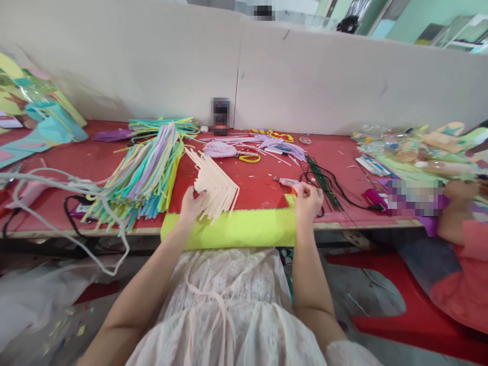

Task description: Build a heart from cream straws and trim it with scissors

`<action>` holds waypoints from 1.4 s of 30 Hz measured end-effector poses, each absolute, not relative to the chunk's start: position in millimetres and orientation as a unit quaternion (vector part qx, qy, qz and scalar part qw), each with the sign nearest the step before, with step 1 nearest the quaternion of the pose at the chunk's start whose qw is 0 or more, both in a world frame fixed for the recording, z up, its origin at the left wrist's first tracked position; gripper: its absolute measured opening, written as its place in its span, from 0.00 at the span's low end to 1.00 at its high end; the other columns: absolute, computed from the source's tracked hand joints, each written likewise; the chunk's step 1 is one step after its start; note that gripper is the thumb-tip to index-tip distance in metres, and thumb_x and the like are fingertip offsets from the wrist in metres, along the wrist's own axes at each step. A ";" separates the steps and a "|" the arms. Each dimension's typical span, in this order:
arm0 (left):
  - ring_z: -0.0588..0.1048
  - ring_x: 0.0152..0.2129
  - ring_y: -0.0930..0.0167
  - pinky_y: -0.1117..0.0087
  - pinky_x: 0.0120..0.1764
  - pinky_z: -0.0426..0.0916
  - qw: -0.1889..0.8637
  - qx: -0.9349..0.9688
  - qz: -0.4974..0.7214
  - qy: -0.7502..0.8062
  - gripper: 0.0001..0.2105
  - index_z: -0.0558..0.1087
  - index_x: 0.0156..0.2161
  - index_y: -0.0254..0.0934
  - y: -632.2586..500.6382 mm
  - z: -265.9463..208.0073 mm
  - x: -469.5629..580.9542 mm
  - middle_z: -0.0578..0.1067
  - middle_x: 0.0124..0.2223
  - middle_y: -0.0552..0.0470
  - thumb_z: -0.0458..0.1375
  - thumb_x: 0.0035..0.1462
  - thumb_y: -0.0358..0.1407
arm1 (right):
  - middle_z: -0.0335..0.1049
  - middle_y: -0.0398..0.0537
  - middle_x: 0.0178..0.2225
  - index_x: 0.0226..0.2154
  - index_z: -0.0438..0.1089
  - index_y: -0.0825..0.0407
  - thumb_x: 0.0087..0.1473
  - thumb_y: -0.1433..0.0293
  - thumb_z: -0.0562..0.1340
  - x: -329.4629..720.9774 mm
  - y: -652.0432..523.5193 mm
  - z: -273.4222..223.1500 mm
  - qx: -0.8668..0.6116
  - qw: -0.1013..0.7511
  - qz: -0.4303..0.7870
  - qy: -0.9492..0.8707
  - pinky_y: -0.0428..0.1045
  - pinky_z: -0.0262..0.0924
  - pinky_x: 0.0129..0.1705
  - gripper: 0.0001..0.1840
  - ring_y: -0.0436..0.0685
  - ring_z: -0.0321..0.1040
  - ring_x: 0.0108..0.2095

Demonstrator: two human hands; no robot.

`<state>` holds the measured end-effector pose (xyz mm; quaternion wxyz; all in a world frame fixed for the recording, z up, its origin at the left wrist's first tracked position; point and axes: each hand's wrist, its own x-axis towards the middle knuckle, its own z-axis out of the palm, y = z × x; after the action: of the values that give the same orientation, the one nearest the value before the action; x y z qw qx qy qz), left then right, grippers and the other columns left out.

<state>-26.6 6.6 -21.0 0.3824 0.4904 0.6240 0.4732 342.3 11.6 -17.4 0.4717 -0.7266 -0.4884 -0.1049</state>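
A V-shaped cream piece (215,183), made of thin fuzzy strips laid side by side like pipe cleaners, lies at an angle over the table. My left hand (193,202) pinches its left edge between thumb and fingers. My right hand (309,199) is closed at the back of a pink and white hot glue gun (292,183), whose nozzle points left toward the cream piece. The fingers partly hide the gun's handle. Beneath both wrists, a yellow-green roll or pad (232,230) runs along the table's front edge.
Bundled pastel pipe cleaners (148,173) lie left, near a looped white cable (110,203). Yellow-handled scissors (249,156) and lilac strips (282,145) lie behind. Dark green stems (324,183) and a black cord (343,190) are right. Another person's arm (457,213) rests far right.
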 end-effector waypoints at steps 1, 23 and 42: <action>0.72 0.41 0.68 0.70 0.41 0.67 0.366 0.492 0.480 0.627 0.10 0.65 0.39 0.42 6.6 -20.2 -25.2 0.73 0.43 0.51 0.56 0.51 0.39 | 0.70 0.57 0.39 0.39 0.73 0.55 0.59 0.64 0.53 351.0 14.3 -19.1 -0.738 0.464 -0.109 -0.477 0.57 0.60 0.48 0.17 0.60 0.65 0.41; 0.64 0.59 0.65 0.62 0.61 0.57 0.160 0.777 0.334 0.510 0.17 0.69 0.53 0.39 62.1 21.2 6.2 0.67 0.60 0.47 0.54 0.57 0.33 | 0.67 0.64 0.42 0.40 0.67 0.59 0.50 0.57 0.62 351.4 26.3 -28.8 -0.784 0.396 -0.131 -0.460 0.61 0.60 0.48 0.22 0.68 0.64 0.45; 0.74 0.49 0.67 0.64 0.55 0.65 0.204 0.844 0.270 0.416 0.13 0.76 0.47 0.42 92.2 -13.6 7.7 0.78 0.50 0.52 0.54 0.59 0.32 | 0.69 0.54 0.43 0.45 0.64 0.51 0.50 0.62 0.64 279.8 60.4 -22.2 -0.571 0.468 -0.018 -0.674 0.57 0.65 0.47 0.20 0.62 0.68 0.45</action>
<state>7.7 92.2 -13.6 0.2037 0.8439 0.4165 0.2701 279.8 60.4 -22.2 0.4679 -0.5711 -0.6743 -0.0176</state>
